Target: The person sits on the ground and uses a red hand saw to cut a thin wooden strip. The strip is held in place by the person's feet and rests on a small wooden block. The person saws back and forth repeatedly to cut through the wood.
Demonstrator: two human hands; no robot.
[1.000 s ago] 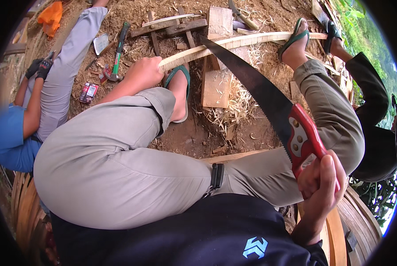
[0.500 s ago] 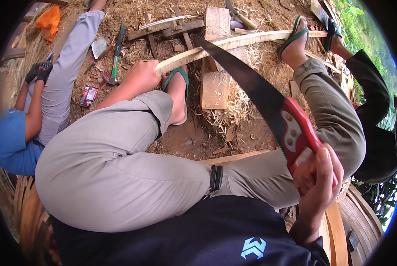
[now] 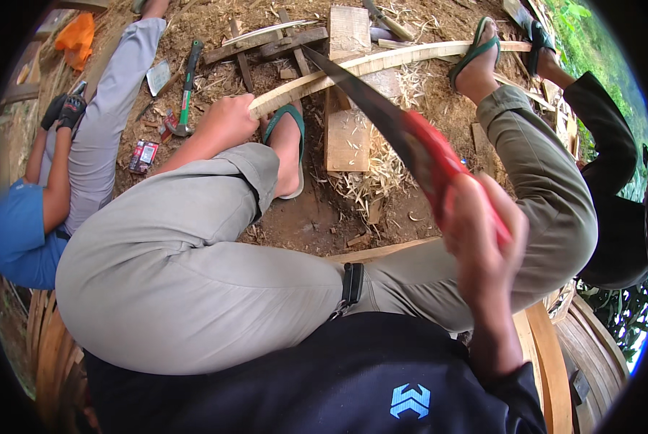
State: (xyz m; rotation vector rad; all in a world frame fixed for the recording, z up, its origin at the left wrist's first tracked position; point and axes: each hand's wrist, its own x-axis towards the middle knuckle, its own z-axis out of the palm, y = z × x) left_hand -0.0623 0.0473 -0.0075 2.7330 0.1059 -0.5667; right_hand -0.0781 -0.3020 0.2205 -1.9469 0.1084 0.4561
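Observation:
A long pale wooden strip (image 3: 418, 54) arches across a wooden block (image 3: 347, 145), and my left hand (image 3: 230, 124) is closed around its near left end. In my right hand (image 3: 483, 235) is the red handle of a curved pruning saw (image 3: 367, 98), its fingers wrapped round the grip. The dark blade points up and left, and its tip passes across the strip in the picture. Whether the teeth touch the wood I cannot tell. My right sandalled foot (image 3: 481, 61) is set over the strip farther along, and my left foot (image 3: 288, 145) stands beside the block.
A green-handled hammer (image 3: 187, 94) lies at left, by a small red box (image 3: 144, 156). A person in blue (image 3: 27, 231) with gloved hands sits at left; another dark-clothed person (image 3: 606, 145) is at right. Wood shavings (image 3: 382, 170) surround the block. A handled blade (image 3: 389, 22) lies behind it.
My right hand and the saw have moved up and left, turning so the handle shows more edge-on. My left hand keeps its hold on the strip; the view has shifted slightly.

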